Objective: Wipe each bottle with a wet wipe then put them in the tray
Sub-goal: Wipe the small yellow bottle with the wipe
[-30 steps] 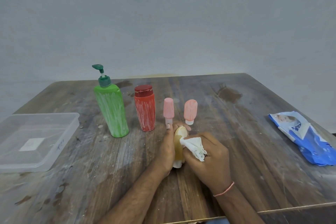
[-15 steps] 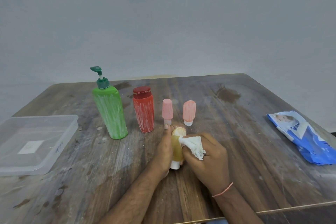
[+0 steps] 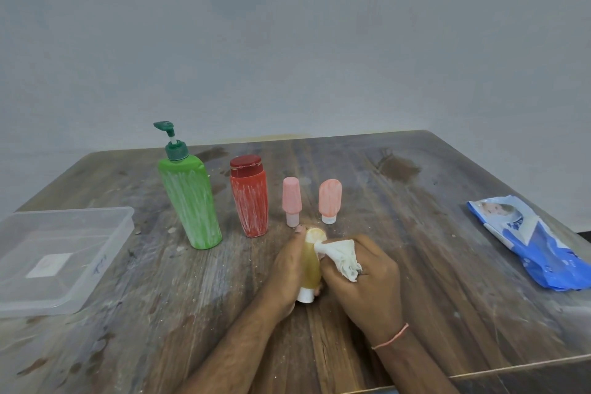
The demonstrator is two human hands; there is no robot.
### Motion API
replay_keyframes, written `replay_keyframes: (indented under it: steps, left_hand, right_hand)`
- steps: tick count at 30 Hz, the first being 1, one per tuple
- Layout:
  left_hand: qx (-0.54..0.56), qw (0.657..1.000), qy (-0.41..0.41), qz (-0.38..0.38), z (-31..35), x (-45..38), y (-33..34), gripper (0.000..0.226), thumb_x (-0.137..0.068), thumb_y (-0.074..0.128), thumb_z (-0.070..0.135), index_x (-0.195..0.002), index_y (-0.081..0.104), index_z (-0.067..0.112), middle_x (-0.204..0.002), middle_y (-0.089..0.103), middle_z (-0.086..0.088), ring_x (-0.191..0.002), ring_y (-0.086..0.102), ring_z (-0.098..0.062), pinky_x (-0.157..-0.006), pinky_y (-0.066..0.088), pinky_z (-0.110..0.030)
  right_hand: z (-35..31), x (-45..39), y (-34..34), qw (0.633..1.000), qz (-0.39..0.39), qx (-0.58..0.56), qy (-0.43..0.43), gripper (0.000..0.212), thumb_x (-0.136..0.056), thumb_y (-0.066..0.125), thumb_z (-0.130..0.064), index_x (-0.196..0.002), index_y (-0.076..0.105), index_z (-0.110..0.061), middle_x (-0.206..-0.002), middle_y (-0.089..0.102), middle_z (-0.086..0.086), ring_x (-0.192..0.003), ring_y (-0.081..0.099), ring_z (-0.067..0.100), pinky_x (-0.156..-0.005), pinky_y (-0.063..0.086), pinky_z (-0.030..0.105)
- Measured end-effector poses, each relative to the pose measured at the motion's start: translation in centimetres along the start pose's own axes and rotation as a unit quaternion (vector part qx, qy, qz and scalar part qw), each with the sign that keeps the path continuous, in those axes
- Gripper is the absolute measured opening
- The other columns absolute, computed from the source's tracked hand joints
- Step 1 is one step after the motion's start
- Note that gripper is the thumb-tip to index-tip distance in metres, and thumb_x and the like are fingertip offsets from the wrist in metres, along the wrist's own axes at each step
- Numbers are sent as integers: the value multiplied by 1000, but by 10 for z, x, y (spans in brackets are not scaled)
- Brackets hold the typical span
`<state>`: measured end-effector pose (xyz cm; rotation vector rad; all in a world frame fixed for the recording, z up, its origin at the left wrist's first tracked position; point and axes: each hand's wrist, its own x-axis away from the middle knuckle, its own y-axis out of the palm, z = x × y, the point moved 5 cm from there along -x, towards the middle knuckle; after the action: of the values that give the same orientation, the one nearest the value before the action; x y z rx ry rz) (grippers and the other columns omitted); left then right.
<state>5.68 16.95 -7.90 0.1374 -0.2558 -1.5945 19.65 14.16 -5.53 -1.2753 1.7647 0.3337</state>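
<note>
My left hand (image 3: pixel 286 270) grips a small yellow bottle (image 3: pixel 311 265) standing on its white cap near the table's middle. A bunched white wet wipe (image 3: pixel 340 256) is pressed against the bottle's right side by my right hand (image 3: pixel 367 281). Behind them stand a green pump bottle (image 3: pixel 190 198), a red bottle (image 3: pixel 250 197) and two small pink bottles (image 3: pixel 291 200) (image 3: pixel 330 200), all streaked with white. An empty clear plastic tray (image 3: pixel 57 257) lies at the left.
A blue wet-wipe pack (image 3: pixel 531 240) lies at the table's right edge. The worn wooden table (image 3: pixel 431 249) is speckled with white crumbs. A grey wall stands behind it.
My right hand has slid the wipe slightly along the yellow bottle; the left hand keeps its grip. The view has shifted a little.
</note>
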Motion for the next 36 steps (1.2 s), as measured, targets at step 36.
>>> replay_keyframes:
  steps: [36]
  left_hand:
    - [-46, 998, 1, -29, -2, 2, 1, 50, -98, 46, 70, -87, 76, 31, -75, 63, -14, -57, 58, -26, -52, 45, -32]
  right_hand:
    - [17, -1, -2, 999, 5, -28, 41, 13, -83, 71, -21, -85, 83, -16, -83, 72, -3, -73, 70, 17, -63, 55, 42]
